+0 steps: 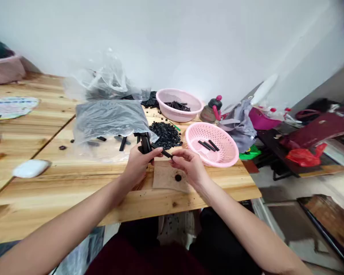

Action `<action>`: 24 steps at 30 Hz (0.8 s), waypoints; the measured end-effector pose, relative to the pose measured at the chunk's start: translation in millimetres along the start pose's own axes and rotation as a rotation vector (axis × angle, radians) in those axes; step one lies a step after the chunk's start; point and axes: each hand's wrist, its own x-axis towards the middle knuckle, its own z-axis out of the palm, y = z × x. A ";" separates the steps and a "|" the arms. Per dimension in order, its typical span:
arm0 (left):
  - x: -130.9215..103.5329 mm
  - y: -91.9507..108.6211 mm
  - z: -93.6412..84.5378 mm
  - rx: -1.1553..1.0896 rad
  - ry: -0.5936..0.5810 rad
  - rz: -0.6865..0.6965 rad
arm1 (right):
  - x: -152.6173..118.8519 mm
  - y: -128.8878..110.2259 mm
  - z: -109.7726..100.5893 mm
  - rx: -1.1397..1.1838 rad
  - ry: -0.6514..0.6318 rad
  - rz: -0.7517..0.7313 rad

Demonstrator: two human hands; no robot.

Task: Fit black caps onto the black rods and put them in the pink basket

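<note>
My left hand (139, 162) is closed around several black strips (145, 143), one of which sticks out to the right between thumb and finger. At the end of that strip, the fingertips of my right hand (187, 164) pinch together; whether they also hold a small black piece is too small to tell. Just behind the hands lies a heap of small black pieces (166, 135). Right of my right hand, a pink basket (232, 152) holds several black strips (208, 145). Beneath both hands is a brownish sheet (163, 179) with a dark round spot.
A second pink basket (179, 116) with black strips stands behind the heap. A clear plastic bag (109, 118) covers the table's left middle. Farther left lies a white rounded object (31, 168). A bottle with a pink cap (212, 109) and a grey bag (242, 126) stand right.
</note>
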 end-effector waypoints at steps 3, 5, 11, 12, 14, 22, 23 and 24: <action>3.3 1.4 0.2 -0.140 0.003 -0.027 | -1.0 1.4 0.4 -0.034 0.034 -0.071; 4.5 1.7 0.1 -0.200 -0.003 -0.046 | -2.2 1.5 1.2 -0.063 0.037 -0.113; 4.2 0.7 -0.1 -0.226 -0.019 -0.073 | -4.9 1.1 4.2 -0.163 0.034 -0.229; 4.1 0.6 -0.1 -0.227 -0.023 -0.072 | -4.6 1.4 4.3 -0.174 0.047 -0.251; 3.8 0.6 -0.1 -0.231 -0.034 -0.071 | -3.6 2.5 4.2 -0.182 0.071 -0.289; 1.5 2.2 0.1 -0.231 -0.057 -0.060 | -1.0 5.1 2.9 -0.198 0.072 -0.325; 1.1 2.3 0.1 -0.229 -0.058 -0.056 | -0.8 5.2 2.7 -0.209 0.072 -0.330; 0.6 2.3 0.1 -0.229 -0.059 -0.054 | -0.5 5.3 2.5 -0.220 0.075 -0.339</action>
